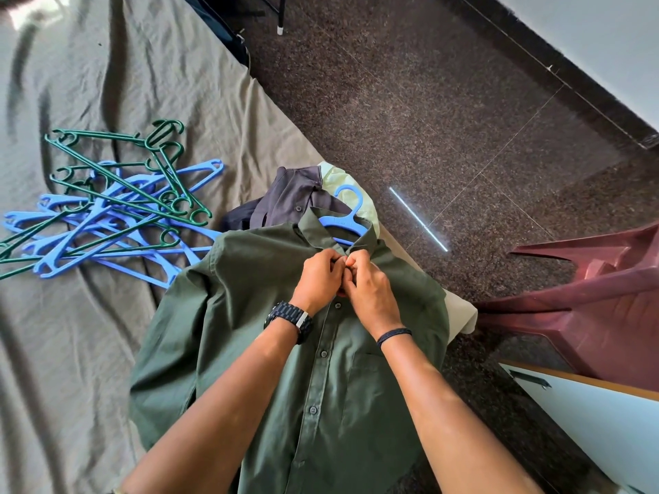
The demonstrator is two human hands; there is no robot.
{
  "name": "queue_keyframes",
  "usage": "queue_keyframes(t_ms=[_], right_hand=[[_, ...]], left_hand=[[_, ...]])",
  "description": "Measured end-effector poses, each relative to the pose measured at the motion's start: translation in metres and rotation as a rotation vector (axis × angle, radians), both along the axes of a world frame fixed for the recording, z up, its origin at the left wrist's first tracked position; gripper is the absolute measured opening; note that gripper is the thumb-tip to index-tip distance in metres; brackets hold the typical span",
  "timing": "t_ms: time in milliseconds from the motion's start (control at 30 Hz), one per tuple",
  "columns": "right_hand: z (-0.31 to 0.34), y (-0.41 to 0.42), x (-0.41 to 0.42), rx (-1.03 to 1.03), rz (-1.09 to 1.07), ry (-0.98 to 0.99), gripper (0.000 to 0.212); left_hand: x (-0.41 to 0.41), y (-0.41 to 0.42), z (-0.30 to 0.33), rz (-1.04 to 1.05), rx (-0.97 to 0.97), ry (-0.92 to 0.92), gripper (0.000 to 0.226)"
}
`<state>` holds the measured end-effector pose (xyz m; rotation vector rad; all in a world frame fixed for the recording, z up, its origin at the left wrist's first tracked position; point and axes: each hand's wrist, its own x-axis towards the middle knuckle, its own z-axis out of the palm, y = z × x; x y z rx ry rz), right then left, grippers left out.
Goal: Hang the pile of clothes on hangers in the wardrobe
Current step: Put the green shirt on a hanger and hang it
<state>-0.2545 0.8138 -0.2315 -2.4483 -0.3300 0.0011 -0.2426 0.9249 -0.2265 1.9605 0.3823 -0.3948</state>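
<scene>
Both hands (342,279) pinch the green shirt (249,333) at its collar.

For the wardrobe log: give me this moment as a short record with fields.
surface: grey-brown bedsheet
garment in work: dark green shirt, laid flat, front up
hanger in garment: blue hanger, hook out past the collar
left hand: pinches the placket just below the collar
right hand: pinches the same spot
spare hangers: heap of blue and green hangers, left of the shirt
clothes waiting: dark purple shirt and pale green garment, beyond the collar
beside bed: maroon plastic chair
</scene>
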Motion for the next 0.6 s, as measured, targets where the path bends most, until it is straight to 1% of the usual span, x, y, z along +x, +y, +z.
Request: queue_keyframes(t_ms=[67,200,267,333,400,533,600], right_hand=[[0.002,-0.001,0.000,0.034,0.003,0.035,0.013],[0.003,-0.001,0.000,0.031,0.018,0.054,0.016],[0.002,-0.001,0.000,-0.003,0.033,0.011,0.016],[0.001,0.000,0.000,-0.034,0.037,-0.040,0.017],[0.001,0.001,0.000,-0.019,0.024,-0.042,0.016],[0.003,-0.001,0.001,0.092,-0.061,0.058,0.016],[0.003,0.001,0.002,0.175,-0.156,0.133,0.020]], left_hand=[[0.003,0.003,-0.008,0.000,-0.033,0.057,0.026],[0.002,0.002,-0.014,0.106,-0.309,0.210,0.039],[0.001,0.001,-0.008,0.128,-0.404,0.262,0.043],[0.001,0.003,-0.005,0.152,-0.487,0.289,0.041],[-0.001,0.006,-0.005,0.175,-0.578,0.312,0.036],[-0.007,0.005,-0.007,0.190,-0.722,0.274,0.022],[-0.010,0.003,-0.008,0.280,-0.769,0.227,0.020]])
